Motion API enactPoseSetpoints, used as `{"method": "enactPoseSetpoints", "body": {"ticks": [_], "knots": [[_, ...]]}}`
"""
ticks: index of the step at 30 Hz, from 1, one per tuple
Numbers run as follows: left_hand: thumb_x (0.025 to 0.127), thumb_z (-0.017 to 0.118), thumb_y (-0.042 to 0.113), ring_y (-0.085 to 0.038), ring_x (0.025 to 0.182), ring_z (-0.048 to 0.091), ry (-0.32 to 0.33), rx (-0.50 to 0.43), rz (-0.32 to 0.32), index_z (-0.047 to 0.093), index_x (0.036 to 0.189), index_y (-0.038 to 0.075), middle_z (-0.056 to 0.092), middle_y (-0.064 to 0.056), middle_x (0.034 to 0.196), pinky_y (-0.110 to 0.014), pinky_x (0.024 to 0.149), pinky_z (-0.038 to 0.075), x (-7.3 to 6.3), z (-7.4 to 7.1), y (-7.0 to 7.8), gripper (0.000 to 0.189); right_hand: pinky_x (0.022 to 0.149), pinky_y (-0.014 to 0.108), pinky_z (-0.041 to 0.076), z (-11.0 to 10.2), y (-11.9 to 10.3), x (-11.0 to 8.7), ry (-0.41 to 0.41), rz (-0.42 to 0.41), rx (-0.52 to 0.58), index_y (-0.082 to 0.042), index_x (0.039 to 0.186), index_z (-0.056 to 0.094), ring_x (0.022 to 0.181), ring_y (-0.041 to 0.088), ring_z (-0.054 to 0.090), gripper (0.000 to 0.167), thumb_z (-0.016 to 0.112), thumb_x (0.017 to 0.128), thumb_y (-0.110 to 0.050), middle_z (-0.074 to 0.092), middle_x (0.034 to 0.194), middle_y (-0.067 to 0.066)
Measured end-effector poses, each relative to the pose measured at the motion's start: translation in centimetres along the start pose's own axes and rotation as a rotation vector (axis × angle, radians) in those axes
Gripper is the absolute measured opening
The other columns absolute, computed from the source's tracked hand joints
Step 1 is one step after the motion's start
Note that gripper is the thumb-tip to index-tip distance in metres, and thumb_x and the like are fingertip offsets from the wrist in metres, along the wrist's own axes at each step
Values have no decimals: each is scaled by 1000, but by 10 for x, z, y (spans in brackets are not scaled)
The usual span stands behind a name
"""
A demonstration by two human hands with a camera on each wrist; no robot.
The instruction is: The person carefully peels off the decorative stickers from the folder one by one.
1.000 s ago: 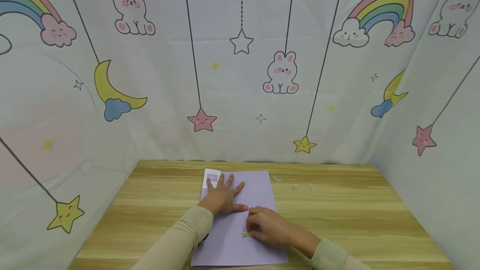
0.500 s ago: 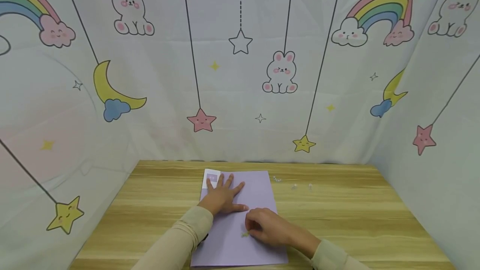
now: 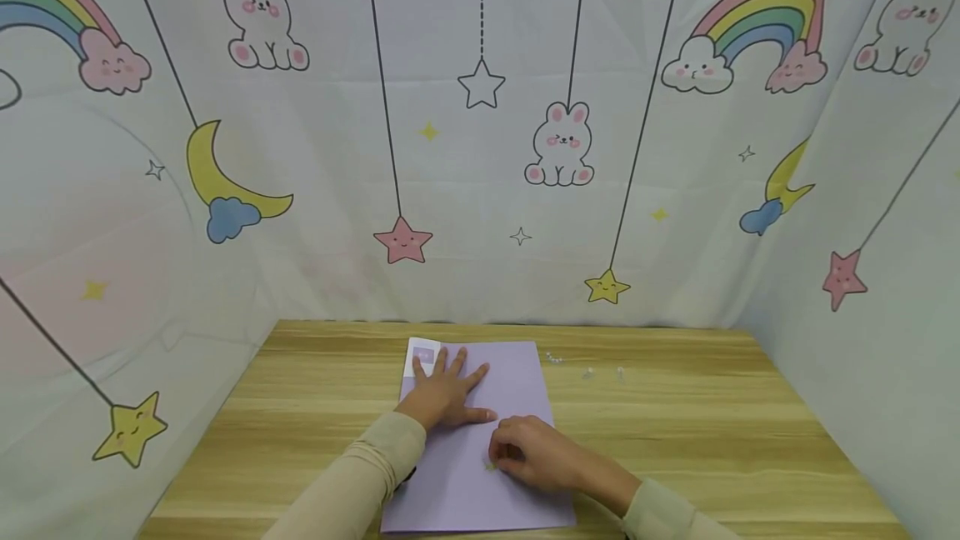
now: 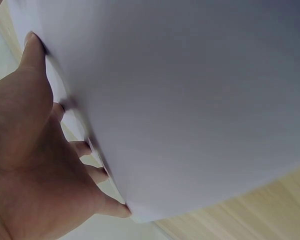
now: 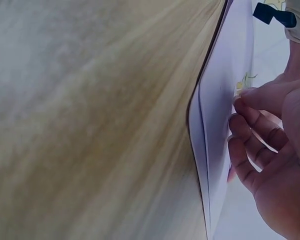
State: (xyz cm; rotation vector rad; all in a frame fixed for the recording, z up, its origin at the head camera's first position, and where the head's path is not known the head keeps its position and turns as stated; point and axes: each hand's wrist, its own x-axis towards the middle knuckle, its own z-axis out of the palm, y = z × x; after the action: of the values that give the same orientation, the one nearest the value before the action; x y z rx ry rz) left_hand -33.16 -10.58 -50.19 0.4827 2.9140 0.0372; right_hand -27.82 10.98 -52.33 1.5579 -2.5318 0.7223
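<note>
A flat lilac booklet (image 3: pixel 457 498), with a white label (image 3: pixel 424 348) at its far left corner, lies on the table. My left hand (image 3: pixel 444 397) rests on its upper half, fingers spread and straight; the left wrist view shows the palm (image 4: pixel 25 145) raised and the fingertips on the surface. On the lower half my right hand (image 3: pixel 536 452) pinches a small yellow-green piece (image 3: pixel 491 466) between thumb and forefinger. Seen from the right wrist, thin green strands (image 5: pixel 248 78) stick out past the thumb. Most of the piece is hidden by the fingers.
Several tiny clear bits (image 3: pixel 554 358) lie on the wooden table (image 3: pixel 675 407) beyond the booklet's right edge. A white curtain (image 3: pixel 480 273) printed with rabbits, stars and rainbows stands behind the table and along both sides.
My right hand has shifted slightly left, and its fingers now cover more of the yellow-green piece. The left hand and the booklet have stayed in place.
</note>
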Motion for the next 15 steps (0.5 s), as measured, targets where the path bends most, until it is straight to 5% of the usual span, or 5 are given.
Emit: {"method": "enactPoseSetpoints", "body": {"ticks": [8,15], "knots": [[90,55,84,-48,159,14,17,-16,12,36,167,34,24,-17,174,-83,115,6,6,9,-5,94,72,11,41,-5,1,0,24,22,71,-15,91,72,76,0,52,10,76,92,-6,61,84,-7],[90,56,83,-47,160,15,8,-15,9,36,166,34,24,-16,174,-82,116,8,4,6,-3,93,68,12,47,-13,2,2,2,71,170,-12,92,72,74,-4,54,16,76,89,3,65,81,-8]]}}
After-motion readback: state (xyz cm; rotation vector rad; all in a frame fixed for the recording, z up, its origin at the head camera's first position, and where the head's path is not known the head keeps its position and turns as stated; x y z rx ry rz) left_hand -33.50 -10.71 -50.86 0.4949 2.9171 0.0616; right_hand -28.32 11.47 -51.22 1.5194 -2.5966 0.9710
